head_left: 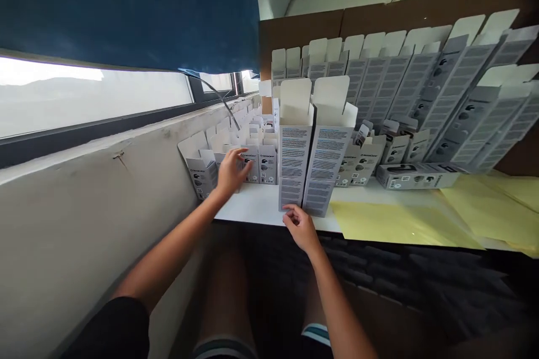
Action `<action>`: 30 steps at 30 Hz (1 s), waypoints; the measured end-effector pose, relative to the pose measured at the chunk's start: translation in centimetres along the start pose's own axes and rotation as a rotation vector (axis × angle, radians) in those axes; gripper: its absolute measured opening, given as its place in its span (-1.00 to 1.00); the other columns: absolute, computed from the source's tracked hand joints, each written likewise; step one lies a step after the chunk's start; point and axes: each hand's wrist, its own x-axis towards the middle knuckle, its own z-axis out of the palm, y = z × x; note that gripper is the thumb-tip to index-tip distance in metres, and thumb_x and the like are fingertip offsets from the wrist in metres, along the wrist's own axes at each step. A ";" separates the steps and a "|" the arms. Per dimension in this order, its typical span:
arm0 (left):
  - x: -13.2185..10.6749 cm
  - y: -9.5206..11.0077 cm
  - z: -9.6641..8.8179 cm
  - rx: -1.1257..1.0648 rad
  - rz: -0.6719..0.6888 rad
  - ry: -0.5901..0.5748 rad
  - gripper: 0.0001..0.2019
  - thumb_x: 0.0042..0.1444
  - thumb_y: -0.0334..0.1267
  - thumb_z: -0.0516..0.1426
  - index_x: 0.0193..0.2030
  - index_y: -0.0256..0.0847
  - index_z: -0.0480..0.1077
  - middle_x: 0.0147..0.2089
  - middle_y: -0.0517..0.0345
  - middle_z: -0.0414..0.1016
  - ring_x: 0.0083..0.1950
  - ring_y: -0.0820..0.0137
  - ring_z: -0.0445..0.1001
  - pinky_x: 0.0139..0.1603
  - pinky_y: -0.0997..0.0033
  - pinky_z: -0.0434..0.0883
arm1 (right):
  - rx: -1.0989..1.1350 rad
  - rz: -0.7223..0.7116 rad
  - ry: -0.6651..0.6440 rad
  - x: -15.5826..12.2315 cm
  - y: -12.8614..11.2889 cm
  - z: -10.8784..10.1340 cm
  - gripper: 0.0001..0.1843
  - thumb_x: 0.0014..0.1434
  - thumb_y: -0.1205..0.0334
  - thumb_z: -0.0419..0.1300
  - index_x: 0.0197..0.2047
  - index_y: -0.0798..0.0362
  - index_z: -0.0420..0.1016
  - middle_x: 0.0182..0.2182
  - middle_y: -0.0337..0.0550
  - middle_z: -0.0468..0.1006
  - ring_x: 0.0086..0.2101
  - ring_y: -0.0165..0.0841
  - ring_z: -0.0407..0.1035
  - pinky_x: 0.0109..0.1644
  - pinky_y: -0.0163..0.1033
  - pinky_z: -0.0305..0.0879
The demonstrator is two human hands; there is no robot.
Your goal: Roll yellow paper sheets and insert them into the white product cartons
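White tabletop (261, 207) below a window. Left hand (231, 171) spread open against small boxes (267, 164); right hand (301, 227) loosely curled, touching tall boxes (295, 162) just beyond. Probably light, crushable; best held by side walls.

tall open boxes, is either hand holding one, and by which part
The right hand touches the left tall box at its bottom edge; a firm grip cannot be told.
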 end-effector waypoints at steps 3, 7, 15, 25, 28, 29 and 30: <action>2.1 -0.6 -3.0 0.281 -0.078 -0.021 -0.48 0.06 -0.18 0.28 0.20 -0.12 0.39 0.22 -0.14 0.47 0.18 -0.03 0.47 0.16 0.02 0.36 | -0.002 -0.006 0.004 0.0 0.2 0.1 -0.70 0.14 0.11 0.17 -0.09 0.06 0.52 -0.44 -0.24 0.49 -0.45 -0.36 0.38 -0.33 -0.25 0.29; 4.0 -0.6 -4.8 0.534 -0.114 -0.162 -0.65 -0.08 -0.25 0.34 -0.08 -0.13 0.57 -0.05 -0.07 0.66 0.08 -0.05 0.54 0.04 0.15 0.41 | -0.004 -0.021 0.000 0.0 0.3 0.0 -0.71 0.17 0.13 0.17 -0.08 0.05 0.51 -0.43 -0.25 0.48 -0.44 -0.37 0.37 -0.32 -0.26 0.29; -0.2 3.5 -4.7 0.684 0.068 -0.304 -0.89 0.10 -0.14 0.27 -0.25 -0.02 0.59 -0.12 0.11 0.69 -0.04 0.08 0.59 -0.21 0.31 0.38 | 0.015 -0.074 0.036 -3.4 -1.1 -0.9 -0.80 0.22 0.15 0.15 -0.16 0.02 0.55 -0.43 -0.20 0.53 -0.44 -0.35 0.38 -0.33 -0.24 0.32; -2.5 4.3 -4.8 0.560 0.195 -0.155 -0.64 0.12 -0.15 0.28 0.07 -0.01 0.44 0.10 0.15 0.53 -0.31 0.39 0.50 -0.36 0.40 0.32 | -0.704 -0.391 0.336 -8.3 0.7 -14.0 -0.48 0.01 0.40 0.14 0.08 -0.04 0.47 0.17 0.08 0.36 0.18 0.01 0.27 0.23 0.18 0.24; -4.8 4.6 -4.5 0.306 0.310 0.117 -0.74 0.16 -0.22 0.24 -0.01 -0.08 0.43 -0.07 0.15 0.51 -0.47 0.49 0.31 -0.38 0.41 0.31 | -0.985 -0.188 0.229 -8.4 3.6 -16.6 -0.31 0.06 0.35 0.14 0.30 -0.02 0.37 0.30 0.15 0.27 0.29 0.13 0.13 0.27 0.36 0.13; -6.2 4.7 -4.0 0.197 0.350 0.181 -0.79 0.16 -0.26 0.23 -0.06 -0.10 0.42 -0.14 0.18 0.49 -0.50 0.51 0.25 -0.39 0.41 0.30 | -1.034 -0.145 0.241 -8.4 4.3 -16.9 -0.37 0.11 0.35 0.12 0.28 -0.04 0.41 0.28 0.13 0.32 0.28 0.14 0.14 0.26 0.41 0.11; -7.9 4.9 -3.2 0.087 0.386 0.201 -0.84 0.16 -0.29 0.22 -0.11 -0.10 0.40 -0.22 0.20 0.46 -0.52 0.51 0.21 -0.42 0.42 0.29 | -1.061 -0.120 0.281 -8.6 4.6 -17.1 -0.44 0.15 0.35 0.09 0.21 -0.07 0.49 0.25 0.10 0.37 0.28 0.14 0.15 0.24 0.45 0.09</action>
